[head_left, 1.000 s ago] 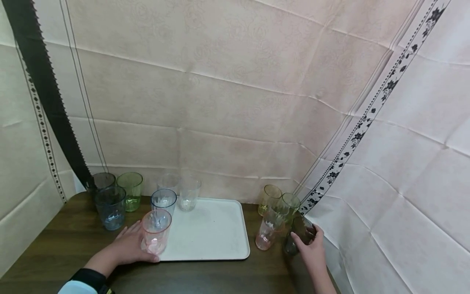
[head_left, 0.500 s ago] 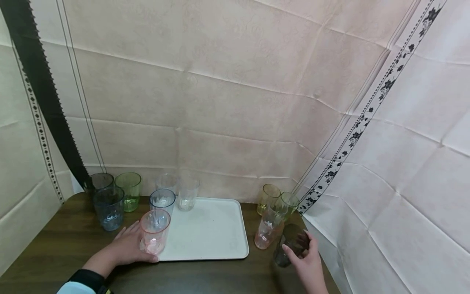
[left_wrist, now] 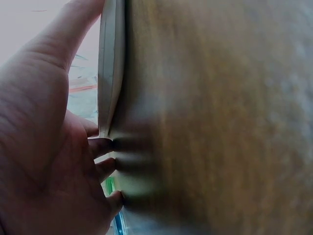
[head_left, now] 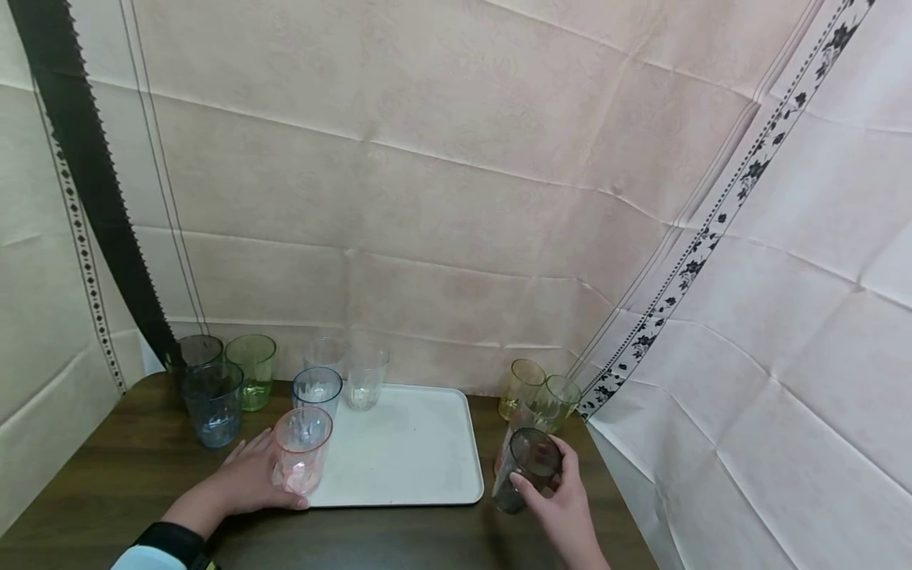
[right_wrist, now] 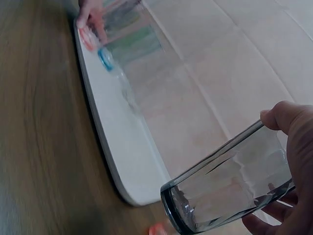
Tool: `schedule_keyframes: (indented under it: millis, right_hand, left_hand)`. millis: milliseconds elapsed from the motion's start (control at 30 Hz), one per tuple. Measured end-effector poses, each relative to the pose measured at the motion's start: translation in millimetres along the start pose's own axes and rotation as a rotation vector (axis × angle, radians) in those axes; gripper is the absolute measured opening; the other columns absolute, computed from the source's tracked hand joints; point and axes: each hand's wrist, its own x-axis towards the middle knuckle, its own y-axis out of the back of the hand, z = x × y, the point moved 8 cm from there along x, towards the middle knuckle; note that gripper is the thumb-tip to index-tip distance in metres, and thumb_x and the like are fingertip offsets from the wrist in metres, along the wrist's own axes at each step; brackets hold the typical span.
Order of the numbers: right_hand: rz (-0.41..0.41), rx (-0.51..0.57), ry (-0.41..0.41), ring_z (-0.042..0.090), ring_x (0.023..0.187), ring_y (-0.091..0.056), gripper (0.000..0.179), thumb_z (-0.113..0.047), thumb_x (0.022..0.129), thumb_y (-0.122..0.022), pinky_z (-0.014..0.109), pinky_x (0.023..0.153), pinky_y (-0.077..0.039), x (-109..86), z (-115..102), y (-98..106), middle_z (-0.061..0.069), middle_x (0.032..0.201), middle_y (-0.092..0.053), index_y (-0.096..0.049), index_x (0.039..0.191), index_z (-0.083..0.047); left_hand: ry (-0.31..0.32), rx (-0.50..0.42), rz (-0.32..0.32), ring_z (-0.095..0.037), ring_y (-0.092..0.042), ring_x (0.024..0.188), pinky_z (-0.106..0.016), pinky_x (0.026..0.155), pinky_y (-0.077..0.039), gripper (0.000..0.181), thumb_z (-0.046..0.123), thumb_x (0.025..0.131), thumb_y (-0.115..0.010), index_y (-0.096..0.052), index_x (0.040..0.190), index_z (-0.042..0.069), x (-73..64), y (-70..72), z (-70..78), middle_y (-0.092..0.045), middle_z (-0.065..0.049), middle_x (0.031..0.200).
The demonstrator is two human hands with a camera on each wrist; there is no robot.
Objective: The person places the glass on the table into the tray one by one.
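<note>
My right hand [head_left: 559, 507] grips a smoky grey drinking glass [head_left: 523, 471] by its side, near the right edge of the white tray [head_left: 413, 451]. In the right wrist view, that grey glass [right_wrist: 225, 181] has its thick base towards the tray, with the thumb on one side and fingers on the other. My left hand [head_left: 249, 479] holds the tray at its near left corner, thumb along the front edge; the left wrist view shows the fingertips down by the tray's rim [left_wrist: 110, 68]. On the tray stand a pink glass [head_left: 302, 451], a blue-rimmed glass [head_left: 317, 388] and clear glasses [head_left: 366, 380].
Left of the tray stand a blue glass [head_left: 214, 408], a green glass [head_left: 254, 372] and a dark glass [head_left: 199, 348]. At right are an amber glass [head_left: 523, 384] and a yellow-green glass [head_left: 563, 392]; a pinkish glass is mostly hidden behind the held one. Patterned cloth [head_left: 427, 198] hangs behind.
My right hand has carried the grey glass left, away from the cloth at the right and towards the tray. The left hand and tray have stayed put.
</note>
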Motion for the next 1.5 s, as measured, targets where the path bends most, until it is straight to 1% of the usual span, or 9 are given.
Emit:
schedule_keyframes:
  millis: [167,267,400,567,700,933,1200,1367,1500]
  right_hand:
    - [-0.069,0.061,0.032,0.026,0.126,-0.057,0.085,-0.035,0.082,-0.089,0.043,0.096,-0.052,6.0,-12,-29,0.010,0.141,-0.057,-0.041,0.150,-0.019]
    - [-0.118,0.113,0.073,0.031,0.125,-0.058,0.083,-0.027,0.081,-0.090,0.043,0.095,-0.054,11.2,-19,-50,0.008,0.141,-0.057,-0.042,0.149,-0.019]
    - [-0.206,0.142,0.119,0.035,0.126,-0.056,0.082,-0.026,0.084,-0.088,0.047,0.097,-0.052,18.3,-29,-80,0.008,0.142,-0.055,-0.040,0.150,-0.020]
    - [-0.294,0.131,0.145,0.030,0.130,-0.053,0.084,-0.033,0.087,-0.085,0.054,0.105,-0.046,26.9,-42,-116,0.010,0.143,-0.055,-0.037,0.153,-0.018]
    - [-0.336,0.113,0.162,0.025,0.130,-0.053,0.086,-0.040,0.087,-0.084,0.053,0.104,-0.045,32.2,-51,-142,0.006,0.143,-0.056,-0.036,0.155,-0.019]
    - [-0.355,0.128,0.143,0.026,0.128,-0.054,0.088,-0.044,0.086,-0.084,0.049,0.103,-0.047,39.7,-57,-179,0.003,0.140,-0.057,-0.037,0.155,-0.015]
    - [-0.376,0.100,0.082,0.017,0.129,-0.053,0.088,-0.049,0.083,-0.084,0.049,0.108,-0.046,50.2,-60,-219,0.001,0.143,-0.056,-0.038,0.154,-0.023]
    - [-0.376,0.108,0.090,0.023,0.133,-0.052,0.090,-0.047,0.083,-0.085,0.049,0.109,-0.045,58.4,-65,-240,0.005,0.145,-0.055,-0.038,0.155,-0.019]
    - [-0.373,0.092,0.076,0.018,0.131,-0.052,0.092,-0.047,0.083,-0.085,0.045,0.110,-0.045,64.6,-65,-254,0.005,0.145,-0.055,-0.037,0.155,-0.018]
  left_hand:
    - [0.001,-0.016,-0.003,-0.059,-0.017,0.145,-0.081,0.110,-0.012,0.135,0.077,0.066,-0.080,-0.031,0.159,-0.008,-0.4,-0.2,0.5,-0.027,-0.036,0.162]
    - [0.003,-0.008,-0.004,-0.059,-0.017,0.145,-0.081,0.110,-0.012,0.136,0.078,0.066,-0.080,-0.031,0.159,-0.007,0.2,-1.2,-0.7,-0.027,-0.036,0.162]
    - [0.004,-0.003,-0.008,-0.059,-0.017,0.145,-0.081,0.110,-0.012,0.136,0.078,0.066,-0.079,-0.031,0.159,-0.007,1.3,-3.2,-3.6,-0.027,-0.036,0.162]
    - [0.001,-0.003,-0.002,-0.059,-0.017,0.145,-0.081,0.111,-0.012,0.136,0.079,0.066,-0.079,-0.031,0.159,-0.007,1.3,-3.9,-4.6,-0.027,-0.036,0.162]
    - [-0.002,-0.004,0.001,-0.059,-0.017,0.145,-0.080,0.111,-0.012,0.135,0.079,0.066,-0.079,-0.032,0.159,-0.007,0.5,-3.3,-3.5,-0.027,-0.036,0.162]
    - [0.008,-0.031,-0.014,-0.059,-0.015,0.146,-0.081,0.111,-0.010,0.133,0.075,0.067,-0.081,-0.031,0.160,-0.005,0.1,-1.6,-0.6,-0.025,-0.035,0.163]
    - [0.019,-0.020,-0.015,-0.058,-0.016,0.146,-0.081,0.111,-0.010,0.134,0.076,0.066,-0.081,-0.031,0.160,-0.006,0.0,-0.7,-0.8,-0.026,-0.035,0.162]
    - [0.021,-0.015,-0.010,-0.059,-0.016,0.146,-0.081,0.111,-0.010,0.135,0.077,0.066,-0.081,-0.031,0.160,-0.005,0.8,-1.4,-1.6,-0.027,-0.035,0.162]
    - [0.032,-0.012,-0.016,-0.058,-0.016,0.146,-0.081,0.111,-0.010,0.136,0.078,0.066,-0.080,-0.030,0.160,-0.006,1.0,-2.3,-2.9,-0.027,-0.035,0.162]
